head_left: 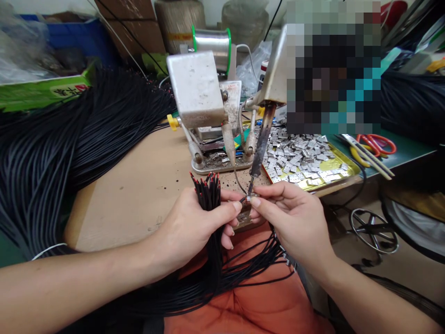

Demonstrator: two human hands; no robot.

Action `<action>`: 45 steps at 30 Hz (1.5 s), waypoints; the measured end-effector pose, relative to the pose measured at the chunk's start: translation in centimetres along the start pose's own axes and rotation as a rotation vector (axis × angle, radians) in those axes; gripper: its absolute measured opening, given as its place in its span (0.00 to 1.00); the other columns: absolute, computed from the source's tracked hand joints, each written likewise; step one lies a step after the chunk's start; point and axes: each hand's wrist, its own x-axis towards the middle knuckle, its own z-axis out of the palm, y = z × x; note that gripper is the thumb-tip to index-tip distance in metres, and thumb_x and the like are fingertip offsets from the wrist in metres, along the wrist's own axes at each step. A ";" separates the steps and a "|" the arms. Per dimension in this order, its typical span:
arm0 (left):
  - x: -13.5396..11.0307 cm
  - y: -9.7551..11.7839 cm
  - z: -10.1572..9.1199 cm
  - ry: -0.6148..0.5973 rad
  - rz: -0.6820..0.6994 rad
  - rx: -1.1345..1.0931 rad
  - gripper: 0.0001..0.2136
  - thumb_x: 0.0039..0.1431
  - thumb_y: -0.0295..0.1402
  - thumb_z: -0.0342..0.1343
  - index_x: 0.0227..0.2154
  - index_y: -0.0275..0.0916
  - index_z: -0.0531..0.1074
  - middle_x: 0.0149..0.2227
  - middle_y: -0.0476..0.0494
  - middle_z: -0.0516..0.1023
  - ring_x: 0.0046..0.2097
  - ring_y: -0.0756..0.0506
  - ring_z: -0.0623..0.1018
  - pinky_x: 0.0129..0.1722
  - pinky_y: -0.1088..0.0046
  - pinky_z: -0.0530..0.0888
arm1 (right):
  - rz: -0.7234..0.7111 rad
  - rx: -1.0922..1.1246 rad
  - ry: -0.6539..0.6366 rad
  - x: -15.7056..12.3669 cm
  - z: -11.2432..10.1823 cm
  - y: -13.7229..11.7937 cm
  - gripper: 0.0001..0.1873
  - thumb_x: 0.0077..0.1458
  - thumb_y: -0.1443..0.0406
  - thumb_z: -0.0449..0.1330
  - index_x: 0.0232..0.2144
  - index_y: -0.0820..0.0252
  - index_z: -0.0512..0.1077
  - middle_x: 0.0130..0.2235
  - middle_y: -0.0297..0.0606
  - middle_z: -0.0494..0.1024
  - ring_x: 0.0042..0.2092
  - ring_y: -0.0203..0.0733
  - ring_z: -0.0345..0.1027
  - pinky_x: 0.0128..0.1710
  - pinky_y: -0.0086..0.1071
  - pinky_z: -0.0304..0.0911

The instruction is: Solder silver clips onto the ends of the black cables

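My left hand [205,211] is wrapped round a bundle of black cables [208,192] whose stripped ends show red tips. Its thumb and forefinger also pinch a single cable end. Between the thumb and forefinger of my right hand [294,211] is a small silvery metal connector [248,198], meeting that cable end. The tip of a soldering iron [259,148], mounted on a stand, comes down right at the connector. From a metal feed nozzle [229,144] a thin solder wire curves to the same spot. More black cables [236,276] lie across my lap.
A yellow tray [352,172] of small metal connectors stands behind my right hand. Red-handled scissors [380,144] and tweezers lie beside it. A solder spool [212,48] sits behind the stand. Thick black cable bundles [93,120] cover the left side. A person is across the table.
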 end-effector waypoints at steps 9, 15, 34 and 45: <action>-0.1 -0.1 0.0 -0.008 0.013 -0.005 0.09 0.59 0.30 0.62 0.41 0.33 0.77 0.23 0.52 0.74 0.21 0.52 0.74 0.20 0.77 0.78 | -0.021 -0.018 0.027 -0.1 0.1 0.0 0.09 0.50 0.64 0.73 0.33 0.59 0.79 0.27 0.34 0.82 0.26 0.37 0.77 0.28 0.28 0.76; 0.0 -0.1 -0.1 -0.011 0.002 -0.026 0.10 0.58 0.29 0.63 0.42 0.33 0.77 0.22 0.53 0.73 0.21 0.52 0.74 0.20 0.76 0.78 | -0.038 -0.050 0.029 -0.1 0.2 0.0 0.08 0.50 0.65 0.72 0.33 0.59 0.79 0.28 0.35 0.82 0.27 0.37 0.77 0.29 0.29 0.76; -0.5 0.2 0.5 -0.115 -0.062 0.077 0.12 0.56 0.37 0.67 0.36 0.31 0.80 0.25 0.46 0.79 0.25 0.51 0.79 0.28 0.75 0.80 | -0.098 -0.363 -0.179 -1.1 -1.8 -2.6 0.06 0.57 0.63 0.67 0.38 0.57 0.77 0.34 0.36 0.83 0.35 0.40 0.79 0.36 0.30 0.74; -0.8 0.0 0.5 -0.339 -0.067 0.127 0.12 0.59 0.39 0.64 0.36 0.34 0.79 0.27 0.48 0.77 0.28 0.51 0.75 0.30 0.75 0.76 | -0.311 -0.919 -0.463 -0.6 -5.1 -5.9 0.12 0.60 0.68 0.62 0.43 0.49 0.81 0.37 0.34 0.83 0.37 0.41 0.76 0.37 0.31 0.69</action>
